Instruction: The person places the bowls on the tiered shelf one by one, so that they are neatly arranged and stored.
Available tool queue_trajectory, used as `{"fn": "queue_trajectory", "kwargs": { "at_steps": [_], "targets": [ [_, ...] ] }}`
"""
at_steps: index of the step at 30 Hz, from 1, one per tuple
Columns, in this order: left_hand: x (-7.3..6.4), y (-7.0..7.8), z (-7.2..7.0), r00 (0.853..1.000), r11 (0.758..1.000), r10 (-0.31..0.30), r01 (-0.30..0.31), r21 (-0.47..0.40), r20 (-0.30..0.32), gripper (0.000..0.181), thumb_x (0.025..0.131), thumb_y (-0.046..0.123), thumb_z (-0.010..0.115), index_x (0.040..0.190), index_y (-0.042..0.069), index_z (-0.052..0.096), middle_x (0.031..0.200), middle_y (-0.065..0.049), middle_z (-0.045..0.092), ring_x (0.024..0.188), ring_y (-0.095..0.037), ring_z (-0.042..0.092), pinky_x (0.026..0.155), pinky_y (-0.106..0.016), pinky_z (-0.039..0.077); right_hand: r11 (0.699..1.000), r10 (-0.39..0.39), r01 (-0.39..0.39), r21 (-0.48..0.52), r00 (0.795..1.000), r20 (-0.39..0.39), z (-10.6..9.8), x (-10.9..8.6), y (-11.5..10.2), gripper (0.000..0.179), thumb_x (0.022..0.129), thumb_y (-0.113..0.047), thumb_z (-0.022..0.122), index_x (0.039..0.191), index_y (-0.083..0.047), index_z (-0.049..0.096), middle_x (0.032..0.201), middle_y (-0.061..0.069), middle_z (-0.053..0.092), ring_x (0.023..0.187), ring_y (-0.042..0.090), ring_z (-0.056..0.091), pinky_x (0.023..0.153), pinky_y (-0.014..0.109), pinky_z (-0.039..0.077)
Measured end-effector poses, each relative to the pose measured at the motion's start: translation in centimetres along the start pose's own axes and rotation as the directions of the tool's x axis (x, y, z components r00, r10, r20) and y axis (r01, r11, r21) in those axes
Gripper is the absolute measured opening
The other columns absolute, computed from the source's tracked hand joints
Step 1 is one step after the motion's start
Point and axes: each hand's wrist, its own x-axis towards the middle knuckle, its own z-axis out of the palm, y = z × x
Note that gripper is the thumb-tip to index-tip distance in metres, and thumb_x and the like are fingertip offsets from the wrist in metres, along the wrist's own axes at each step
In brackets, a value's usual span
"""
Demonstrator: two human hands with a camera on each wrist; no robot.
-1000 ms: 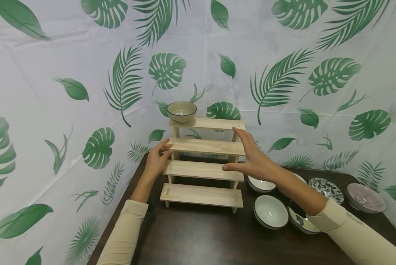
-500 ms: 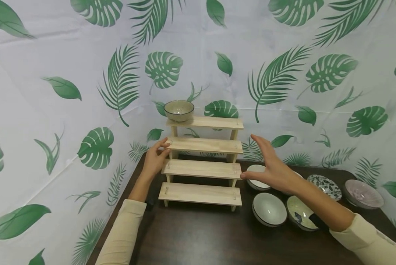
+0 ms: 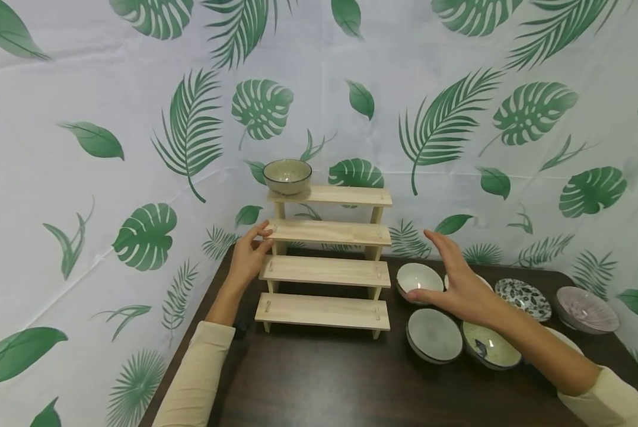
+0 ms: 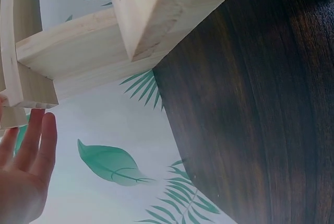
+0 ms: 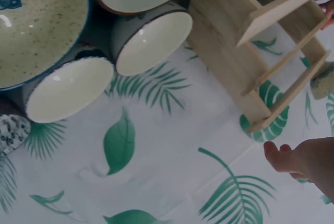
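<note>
A four-tier wooden display shelf (image 3: pixel 327 270) stands on the dark table. My left hand (image 3: pixel 248 258) holds the left end of its second board from the top, thumb and fingers at the board's edge. In the left wrist view, straight fingers (image 4: pixel 44 140) touch the pale wood. A speckled beige bowl (image 3: pixel 287 177) sits at the left of the top board. My right hand (image 3: pixel 465 290) is in the air right of the shelf, thumb and fingers spread, holding nothing. Near it are a white bowl (image 3: pixel 420 277), a pale grey-green bowl (image 3: pixel 434 335) and a yellowish bowl (image 3: pixel 494 349) with a blue motif.
A black-and-white patterned dish (image 3: pixel 523 299) and a pink ribbed bowl (image 3: pixel 587 309) stand farther right. Other white bowls are partly hidden behind the right hand and forearm. The dark wooden table (image 3: pixel 319 379) meets a white leaf-printed cloth (image 3: pixel 351 130) behind and at left.
My right hand has moved away from the shelf to the right, over the bowls, fingers still spread. The left hand stays at the shelf's left end. The view has shifted slightly.
</note>
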Motion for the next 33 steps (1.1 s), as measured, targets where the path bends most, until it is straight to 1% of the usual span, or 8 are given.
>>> {"fn": "queue_trajectory", "kwargs": {
  "at_steps": [3, 6, 9, 14, 21, 24, 29, 33],
  "targets": [
    [0.0, 0.3, 0.0, 1.000, 1.000, 0.002, -0.002, 0.007, -0.010, 0.025, 0.101, 0.014, 0.067, 0.125, 0.008, 0.068, 0.157, 0.002, 0.052, 0.109, -0.033, 0.072, 0.082, -0.035, 0.056, 1.000, 0.009, -0.009, 0.000, 1.000, -0.010, -0.2, -0.6, 0.9, 0.118, 0.084, -0.048, 0.084, 0.166, -0.037, -0.001, 0.173, 0.016, 0.004, 0.154, 0.052, 0.019, 0.100, 0.081, 0.031],
    [0.1, 0.5, 0.1, 1.000, 1.000, 0.012, -0.012, 0.005, -0.010, 0.033, 0.101, 0.013, 0.067, 0.134, 0.011, 0.066, 0.158, 0.001, 0.051, 0.114, -0.035, 0.071, 0.089, -0.047, 0.058, 1.000, 0.029, -0.029, 0.005, 0.999, -0.023, -0.5, -1.1, 1.8, 0.119, 0.084, -0.046, 0.084, 0.166, -0.035, -0.001, 0.173, 0.017, 0.004, 0.154, 0.052, 0.018, 0.101, 0.082, 0.029],
    [0.2, 0.5, 0.2, 1.000, 1.000, 0.025, -0.025, 0.001, -0.004, 0.040, 0.101, 0.013, 0.067, 0.141, 0.014, 0.065, 0.159, 0.001, 0.051, 0.116, -0.035, 0.071, 0.096, -0.051, 0.056, 0.998, 0.062, -0.062, 0.005, 0.997, -0.040, -0.8, -1.7, 2.8, 0.120, 0.084, -0.046, 0.084, 0.167, -0.034, -0.002, 0.173, 0.019, 0.004, 0.153, 0.053, 0.017, 0.101, 0.082, 0.028],
    [0.3, 0.4, 0.2, 1.000, 1.000, 0.020, -0.020, 0.013, -0.008, 0.040, 0.101, 0.014, 0.067, 0.141, 0.014, 0.065, 0.158, 0.003, 0.052, 0.114, -0.034, 0.072, 0.097, -0.050, 0.055, 0.994, 0.112, -0.112, 0.005, 0.993, -0.048, -1.4, -2.5, 4.5, 0.119, 0.086, -0.046, 0.083, 0.167, -0.031, -0.002, 0.172, 0.022, 0.001, 0.154, 0.054, 0.011, 0.101, 0.083, 0.026],
    [0.0, 0.3, 0.0, 1.000, 0.999, 0.016, -0.015, 0.029, -0.011, 0.040, 0.101, 0.014, 0.067, 0.141, 0.014, 0.065, 0.158, 0.002, 0.052, 0.113, -0.035, 0.072, 0.096, -0.050, 0.055, 0.995, 0.103, -0.101, 0.027, 0.991, -0.081, -1.9, -3.2, 7.4, 0.111, 0.088, -0.037, 0.081, 0.168, -0.019, 0.005, 0.171, 0.026, 0.003, 0.154, 0.056, 0.008, 0.100, 0.085, 0.022],
    [-0.1, 0.3, 0.0, 1.000, 0.999, 0.017, -0.016, 0.034, -0.007, 0.040, 0.101, 0.015, 0.067, 0.141, 0.014, 0.065, 0.158, 0.003, 0.052, 0.112, -0.035, 0.072, 0.094, -0.050, 0.056, 0.994, 0.113, -0.112, 0.014, 0.989, -0.095, -2.0, -3.7, 8.9, 0.110, 0.090, -0.037, 0.079, 0.168, -0.018, 0.004, 0.171, 0.028, 0.003, 0.153, 0.058, 0.007, 0.099, 0.085, 0.021],
    [-0.2, 0.1, 0.0, 0.999, 0.998, 0.032, -0.031, 0.050, -0.020, 0.040, 0.100, 0.014, 0.067, 0.140, 0.012, 0.065, 0.157, 0.000, 0.052, 0.110, -0.035, 0.073, 0.091, -0.048, 0.057, 0.985, 0.163, -0.167, -0.031, 0.982, -0.096, -2.2, -4.4, 11.3, 0.109, 0.092, -0.041, 0.075, 0.168, -0.014, 0.002, 0.169, 0.032, 0.002, 0.150, 0.062, 0.008, 0.097, 0.085, 0.023],
    [-0.3, 0.0, 0.0, 0.999, 0.998, 0.028, -0.027, 0.053, -0.015, 0.040, 0.101, 0.015, 0.067, 0.140, 0.013, 0.065, 0.157, 0.001, 0.052, 0.109, -0.035, 0.074, 0.087, -0.042, 0.058, 0.972, 0.224, -0.230, -0.054, 0.970, -0.098, -2.3, -5.0, 13.1, 0.110, 0.093, -0.045, 0.074, 0.167, -0.013, 0.000, 0.168, 0.034, 0.001, 0.149, 0.064, 0.007, 0.095, 0.085, 0.024]
  ]
}}
